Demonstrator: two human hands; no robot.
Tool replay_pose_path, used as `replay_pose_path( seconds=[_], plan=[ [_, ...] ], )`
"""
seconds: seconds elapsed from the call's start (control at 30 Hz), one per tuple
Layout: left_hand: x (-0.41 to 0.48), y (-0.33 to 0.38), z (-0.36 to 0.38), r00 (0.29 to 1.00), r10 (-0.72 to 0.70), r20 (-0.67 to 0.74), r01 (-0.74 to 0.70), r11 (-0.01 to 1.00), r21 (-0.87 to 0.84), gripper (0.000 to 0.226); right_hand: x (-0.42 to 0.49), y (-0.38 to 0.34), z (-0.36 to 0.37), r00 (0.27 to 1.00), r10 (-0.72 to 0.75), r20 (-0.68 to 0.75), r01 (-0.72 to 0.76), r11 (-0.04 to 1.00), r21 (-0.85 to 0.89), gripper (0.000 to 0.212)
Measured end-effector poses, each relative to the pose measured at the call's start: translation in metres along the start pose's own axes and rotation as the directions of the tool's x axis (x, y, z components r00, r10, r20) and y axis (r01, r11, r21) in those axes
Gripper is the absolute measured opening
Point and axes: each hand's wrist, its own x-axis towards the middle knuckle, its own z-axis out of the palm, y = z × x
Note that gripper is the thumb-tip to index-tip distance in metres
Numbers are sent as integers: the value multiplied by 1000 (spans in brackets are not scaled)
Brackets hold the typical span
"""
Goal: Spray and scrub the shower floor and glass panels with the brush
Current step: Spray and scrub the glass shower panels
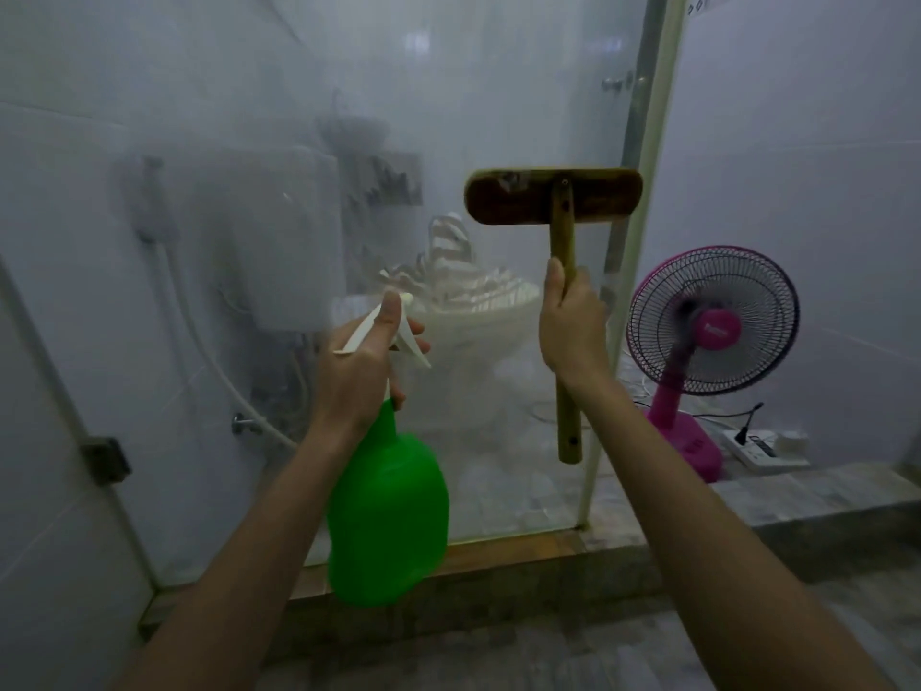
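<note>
Now Scrubbing Up High

I am gripping the green spray bottle [388,511] in my left hand [359,361] and the brush [553,198] in my right hand [573,331], its head up by the glass panel [239,251]. Spraying too far right could be wetting the pink fan [712,321].

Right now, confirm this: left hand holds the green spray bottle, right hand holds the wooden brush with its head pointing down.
Wrong on one point: the head view shows the wooden brush with its head pointing up, above the right hand gripping its handle. The left hand does hold the green spray bottle.
</note>
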Motion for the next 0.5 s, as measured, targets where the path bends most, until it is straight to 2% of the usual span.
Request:
replay_pose_path(
  seconds=[0.07, 0.17, 0.23, 0.3, 0.43, 0.5],
  plan=[
    [-6, -14, -3, 1000, 30, -5, -30, 999, 19, 47, -26, 28, 9, 1000, 17, 18, -16, 999, -31, 34],
    [-20, -33, -8, 998, 55, -18, -54, 998, 37, 45, -126, 101, 28, 979, 119, 163, -101, 988, -119, 38],
    [-31, -47, -12, 999, 32, -40, -30, 999, 44, 44, -174, 126, 34, 961, 146, 236, -100, 976, -195, 44],
    [-42, -63, -14, 999, 7, -53, -4, 998, 63, 42, -174, 123, 35, 967, 129, 219, -79, 972, -221, 44],
    [-57, -88, -14, 999, 40, -30, -37, 996, 78, 33, -106, 77, 38, 994, 51, 94, -41, 994, -103, 40],
    [-59, -98, -15, 998, 59, -20, -58, 996, 69, 30, -97, 81, 47, 999, 18, 43, -16, 999, -43, 41]
  ],
)
